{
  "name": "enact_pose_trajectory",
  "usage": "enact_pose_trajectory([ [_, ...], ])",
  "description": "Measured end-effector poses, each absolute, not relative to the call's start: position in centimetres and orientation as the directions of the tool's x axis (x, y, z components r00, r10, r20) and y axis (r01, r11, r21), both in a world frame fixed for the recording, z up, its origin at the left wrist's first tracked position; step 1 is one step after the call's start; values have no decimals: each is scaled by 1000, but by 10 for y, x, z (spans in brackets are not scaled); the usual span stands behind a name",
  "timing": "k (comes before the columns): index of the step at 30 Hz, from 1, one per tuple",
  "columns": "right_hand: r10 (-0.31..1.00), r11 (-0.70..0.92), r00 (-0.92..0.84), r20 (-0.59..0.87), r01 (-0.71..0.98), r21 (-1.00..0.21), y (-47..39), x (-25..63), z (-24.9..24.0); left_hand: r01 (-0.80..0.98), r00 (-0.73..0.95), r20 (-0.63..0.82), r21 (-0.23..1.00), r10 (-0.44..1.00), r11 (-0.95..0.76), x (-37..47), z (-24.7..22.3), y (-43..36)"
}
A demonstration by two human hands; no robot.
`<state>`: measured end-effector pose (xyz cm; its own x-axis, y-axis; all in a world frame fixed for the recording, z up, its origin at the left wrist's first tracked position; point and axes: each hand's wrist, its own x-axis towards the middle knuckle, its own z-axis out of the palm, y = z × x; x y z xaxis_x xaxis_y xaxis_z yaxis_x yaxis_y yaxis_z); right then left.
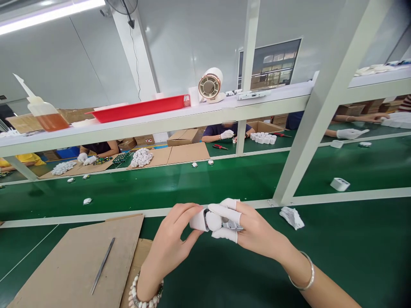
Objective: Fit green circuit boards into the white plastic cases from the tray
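Note:
Both hands meet above the green bench, around white plastic parts. My left hand (171,239), bare and with a beaded bracelet at the wrist, pinches a white housing (198,220) between thumb and fingers. My right hand (245,222) wears white finger covers and a silver bangle. Its fingers are closed around a white rounded piece (213,221), which touches the open end of the housing. Some grey or clear parts show between the right fingers; their shape is partly hidden.
Tweezers (102,266) lie on cardboard (73,261) at the left. A crumpled white cloth (292,217) is at the right. Beyond runs a green conveyor (167,188) with small white parts. A metal post (316,102) and a shelf (154,122) stand ahead; people sit behind.

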<state>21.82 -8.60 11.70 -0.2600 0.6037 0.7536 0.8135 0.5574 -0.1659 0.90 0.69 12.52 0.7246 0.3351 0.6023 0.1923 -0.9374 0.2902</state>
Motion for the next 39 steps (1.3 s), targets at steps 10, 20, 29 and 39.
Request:
enact_pose_trajectory([
  [10,608,517,-238,758,843,-151,-84,218,114,181,708,588,385,391,-905,10,122,5],
  [20,501,532,-67,863,811,-246,-85,206,110,179,588,672,434,450,-883,18,122,-4],
  [29,499,529,15,866,786,-319,-85,196,113,124,497,808,295,316,-947,34,112,-14],
  [39,545,556,70,835,716,-423,-91,195,111,68,496,833,245,246,-967,35,110,-15],
])
